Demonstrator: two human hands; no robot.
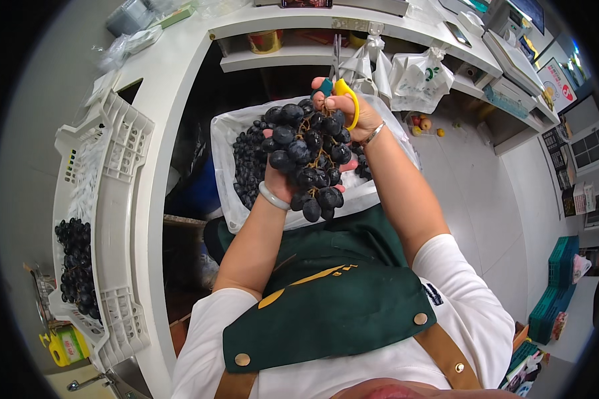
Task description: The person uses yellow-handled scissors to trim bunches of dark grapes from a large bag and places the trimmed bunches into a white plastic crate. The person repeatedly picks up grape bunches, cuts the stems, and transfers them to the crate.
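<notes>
A large bunch of dark grapes (pixel 309 154) hangs in front of me, above a lined white crate (pixel 224 199). My left hand (pixel 278 180) supports the bunch from below and behind, its fingertips showing past the grapes on the right. At the top, my right hand (pixel 357 112) pinches the stem between thumb and finger. The same hand carries scissors (pixel 348 97) with yellow and teal handles, blades pointing up and away from me. More dark grapes (pixel 247 157) lie in the crate's left side, and a few show at its right, partly hidden by my arm.
On the left counter, a white plastic crate (pixel 112 209) holds more dark grapes (pixel 77 269). White plastic bags (pixel 422 75) hang under the counter shelf (pixel 274 61). Several fruits (pixel 424 124) sit near the floor at right. A faucet (pixel 87 381) stands at lower left, by a yellow bottle (pixel 65 345).
</notes>
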